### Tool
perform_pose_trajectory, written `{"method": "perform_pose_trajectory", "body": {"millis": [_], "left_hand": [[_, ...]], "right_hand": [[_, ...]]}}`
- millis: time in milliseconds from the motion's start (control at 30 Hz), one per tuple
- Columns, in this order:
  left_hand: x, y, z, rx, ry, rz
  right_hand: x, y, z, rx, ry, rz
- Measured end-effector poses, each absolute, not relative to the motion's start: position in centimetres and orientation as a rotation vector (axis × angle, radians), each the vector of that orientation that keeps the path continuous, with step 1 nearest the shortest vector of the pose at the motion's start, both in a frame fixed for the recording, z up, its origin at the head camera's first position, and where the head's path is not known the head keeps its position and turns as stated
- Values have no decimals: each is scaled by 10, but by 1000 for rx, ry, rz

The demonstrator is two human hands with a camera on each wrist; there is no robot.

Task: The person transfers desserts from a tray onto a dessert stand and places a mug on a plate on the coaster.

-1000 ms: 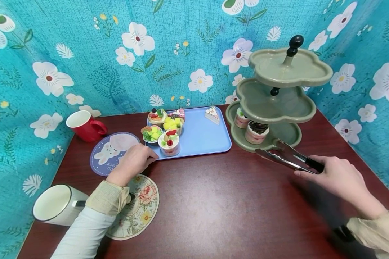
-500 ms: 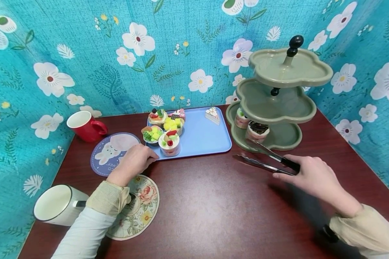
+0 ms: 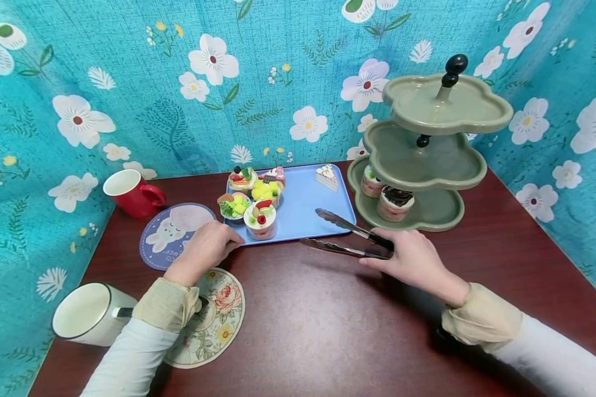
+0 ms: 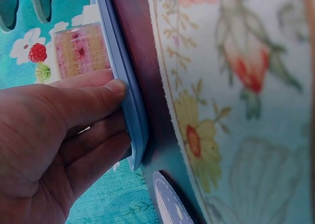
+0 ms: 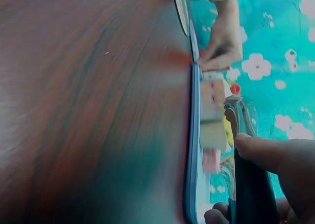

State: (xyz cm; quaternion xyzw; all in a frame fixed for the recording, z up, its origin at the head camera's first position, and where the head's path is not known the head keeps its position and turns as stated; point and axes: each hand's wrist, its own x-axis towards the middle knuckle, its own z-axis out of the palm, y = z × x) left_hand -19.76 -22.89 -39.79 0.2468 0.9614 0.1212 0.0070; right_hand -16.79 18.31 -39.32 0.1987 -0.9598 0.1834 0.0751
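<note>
My left hand (image 3: 206, 248) pinches the near left corner of a blue tray (image 3: 303, 201); in the left wrist view the thumb lies on its rim (image 4: 129, 103). My right hand (image 3: 414, 256) holds metal tongs (image 3: 345, 223) with black handles. Their arms stand apart over the tray's near right edge, tips pointing left with nothing between them. At the tray's left side is a fruit-topped dessert cup (image 3: 260, 223), beside a green-topped cup (image 3: 234, 207), a yellow-topped cake (image 3: 266, 191) and a fruit tart (image 3: 242, 178). A white cake slice (image 3: 326, 176) lies at the far right.
On the right stands a green three-tier stand (image 3: 427, 162); its bottom tier bears a chocolate-topped dessert cup (image 3: 394, 205) and a second cup (image 3: 371, 182). To the left are a red mug (image 3: 129, 193), a white mug (image 3: 89, 314), a rabbit mat (image 3: 166, 237) and a floral mat (image 3: 223, 309).
My right hand has carried the spread tongs leftward from the stand's bottom tier to the tray's near right edge. The left hand has stayed at the tray's corner.
</note>
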Motion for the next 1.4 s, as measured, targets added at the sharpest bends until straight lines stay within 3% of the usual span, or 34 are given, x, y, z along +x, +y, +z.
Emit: {"method": "perform_pose_trajectory", "body": {"millis": [400, 1400], "left_hand": [[-197, -228, -397, 779, 3007, 376], [-198, -231, -400, 814, 3020, 397]], "right_hand": [[-193, 129, -396, 722, -2904, 492], [-227, 68, -403, 820, -2964, 484]]}}
